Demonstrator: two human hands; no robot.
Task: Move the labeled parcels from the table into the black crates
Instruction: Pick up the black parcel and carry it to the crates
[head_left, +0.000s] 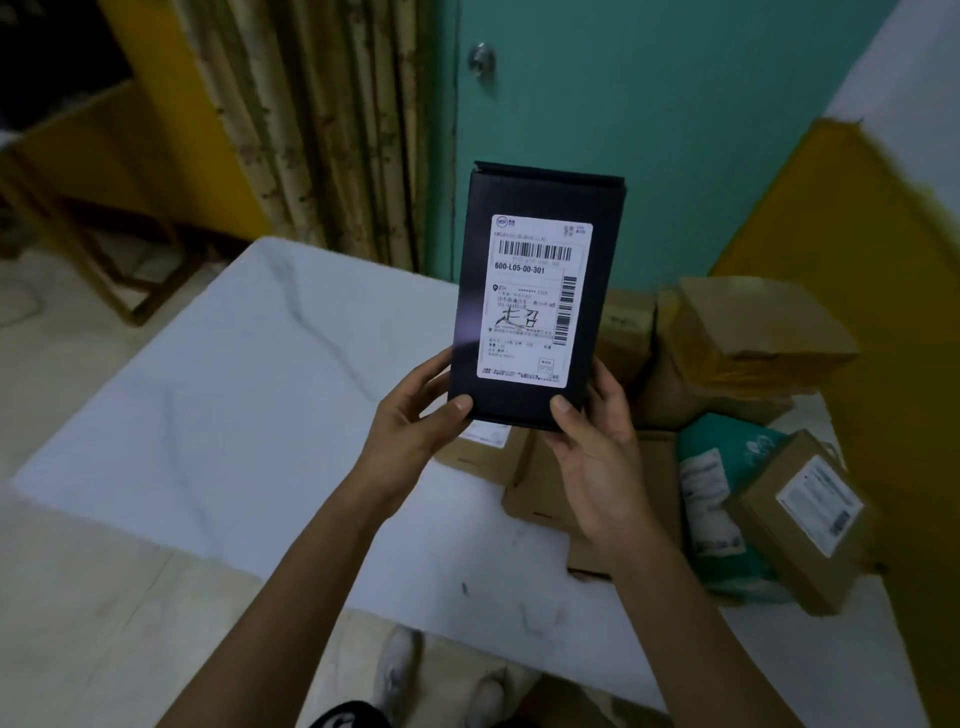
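Observation:
I hold a black box parcel (535, 208) upright above the white table (234, 415), its white shipping label facing me. My left hand (415, 421) grips its lower left corner and my right hand (597, 457) grips its lower right corner, thumbs on the front face. Several more parcels lie on the right side of the table: a brown cardboard box (748, 332), a teal bag parcel (722, 499), a small labeled brown box (805, 519) and flat cardboard boxes (540, 483) under my hands. No black crate is in view.
A teal door (623, 104) stands behind the table, with a patterned curtain (322, 130) to its left. A yellow panel (857, 260) leans at the right. A wooden frame (104, 249) stands on the floor at the left. My shoes (400, 670) show below the table's near edge.

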